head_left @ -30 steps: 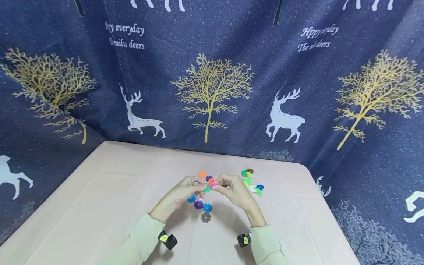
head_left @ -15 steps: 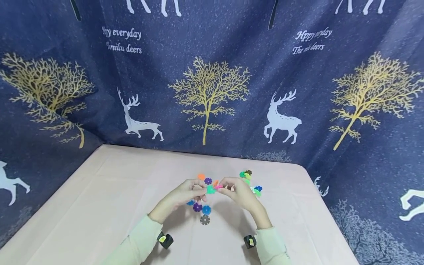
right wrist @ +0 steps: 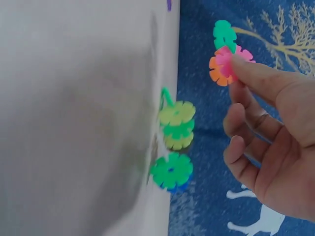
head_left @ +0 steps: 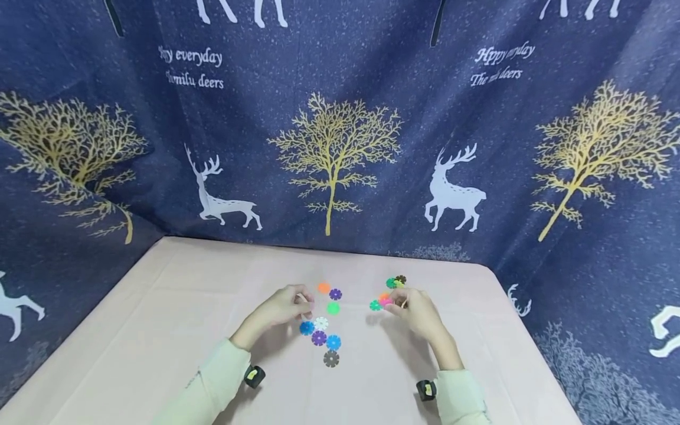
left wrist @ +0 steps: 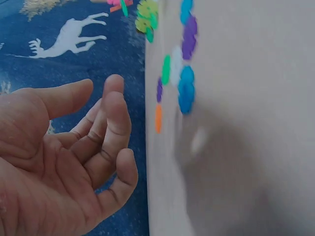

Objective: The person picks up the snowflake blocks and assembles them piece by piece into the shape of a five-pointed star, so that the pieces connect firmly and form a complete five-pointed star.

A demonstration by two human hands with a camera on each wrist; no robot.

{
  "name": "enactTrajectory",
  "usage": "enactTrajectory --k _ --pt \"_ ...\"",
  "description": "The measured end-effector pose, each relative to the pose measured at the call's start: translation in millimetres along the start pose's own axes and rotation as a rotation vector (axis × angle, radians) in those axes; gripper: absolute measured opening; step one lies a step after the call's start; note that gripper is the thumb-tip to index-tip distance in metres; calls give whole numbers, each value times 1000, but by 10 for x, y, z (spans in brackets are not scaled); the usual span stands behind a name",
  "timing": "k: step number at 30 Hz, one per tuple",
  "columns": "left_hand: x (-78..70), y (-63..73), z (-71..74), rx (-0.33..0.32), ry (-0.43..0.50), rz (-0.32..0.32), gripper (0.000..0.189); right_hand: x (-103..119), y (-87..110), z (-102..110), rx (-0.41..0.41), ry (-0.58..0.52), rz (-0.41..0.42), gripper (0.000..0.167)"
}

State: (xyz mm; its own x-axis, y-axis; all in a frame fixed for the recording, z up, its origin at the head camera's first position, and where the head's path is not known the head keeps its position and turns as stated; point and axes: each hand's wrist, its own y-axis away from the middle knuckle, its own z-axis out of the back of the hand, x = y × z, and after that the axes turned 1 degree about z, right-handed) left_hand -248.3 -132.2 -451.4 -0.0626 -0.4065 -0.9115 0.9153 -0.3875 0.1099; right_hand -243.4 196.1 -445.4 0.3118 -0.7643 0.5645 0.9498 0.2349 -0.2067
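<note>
My right hand (head_left: 419, 313) pinches a joined cluster of plastic snowflake discs between thumb and fingers. In the right wrist view a pink disc (right wrist: 227, 61), an orange disc (right wrist: 216, 73) and a green disc (right wrist: 225, 35) make up this cluster, held above the table. My left hand (head_left: 287, 306) holds nothing; its fingers (left wrist: 117, 115) are loosely bent, thumb apart from them. Close by it on the table lie a blue disc (head_left: 306, 328), a white disc (head_left: 321, 323) and a light green disc (head_left: 333, 308).
Other loose discs lie mid-table: orange (head_left: 324, 287), purple (head_left: 335, 293), a second purple, a second blue and a grey disc (head_left: 331, 358). Joined green and yellow discs (right wrist: 177, 128) sit on the right, partly behind my right hand in the head view. A deer-print curtain (head_left: 239, 147) borders the pink-covered table (head_left: 212, 330).
Both hands have drawn apart. My left hand has let go of the cluster and moved left; my right hand has carried it rightward. The white and light green discs now show on the table.
</note>
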Motion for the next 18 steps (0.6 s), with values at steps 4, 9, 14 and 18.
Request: enactTrajectory --k 4,9,14,18 --pt "72 -17 26 -23 -96 44 14 -96 58 20 41 24 -20 9" --pt "90 -121 83 12 -167 67 16 -185 89 62 75 94 -80 10" --pt "115 -273 112 43 -174 92 22 -271 97 81 106 148 -119 12" --pt "165 -408 112 -6 -203 94 35 -314 106 87 118 147 -129 12"
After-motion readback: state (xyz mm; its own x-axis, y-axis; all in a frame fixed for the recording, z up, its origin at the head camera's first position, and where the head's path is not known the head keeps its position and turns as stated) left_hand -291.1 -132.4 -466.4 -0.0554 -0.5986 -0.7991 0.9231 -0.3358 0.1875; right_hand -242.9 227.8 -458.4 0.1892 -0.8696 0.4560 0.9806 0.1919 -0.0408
